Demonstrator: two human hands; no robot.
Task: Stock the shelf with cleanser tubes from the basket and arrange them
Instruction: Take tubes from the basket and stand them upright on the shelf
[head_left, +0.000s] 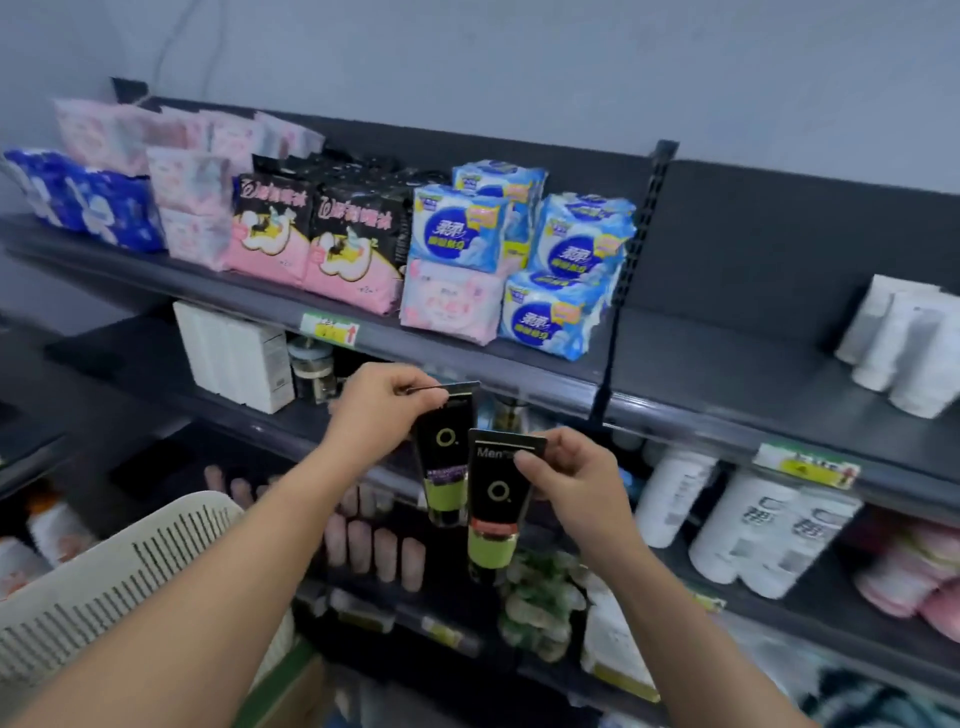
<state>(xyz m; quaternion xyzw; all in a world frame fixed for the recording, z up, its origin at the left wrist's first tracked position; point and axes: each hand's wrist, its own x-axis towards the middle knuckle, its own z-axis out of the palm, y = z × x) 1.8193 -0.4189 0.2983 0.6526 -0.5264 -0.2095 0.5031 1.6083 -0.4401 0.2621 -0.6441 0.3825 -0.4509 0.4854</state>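
Nearest, at eight o'clock, the slotted pale basket (104, 582) sits beside the left forearm; what it holds cannot be seen. Both forearms reach up toward the middle of the view.

At the centre the left hand (379, 410) pinches the flat crimped end of a black cleanser tube (445, 457) between thumb and curled fingers, so the tube hangs cap down. Just at its four o'clock, the right hand (571, 478) pinches the crimped end of a second black tube (493, 504) the same way, also cap down and a little lower. The two tubes hang side by side in the air in front of the shelving; whether they touch cannot be told.

Behind them, at six o'clock, blurred pink tubes (374, 545) stand in rows on a low shelf. At four o'clock stand white bottles (753, 525).

Farther up, the top shelf (727, 374) carries black-and-pink packs (311, 239) at eleven o'clock, blue-and-white packs (566, 244) at twelve, and white tubes (904, 348) at three o'clock, with bare board between.
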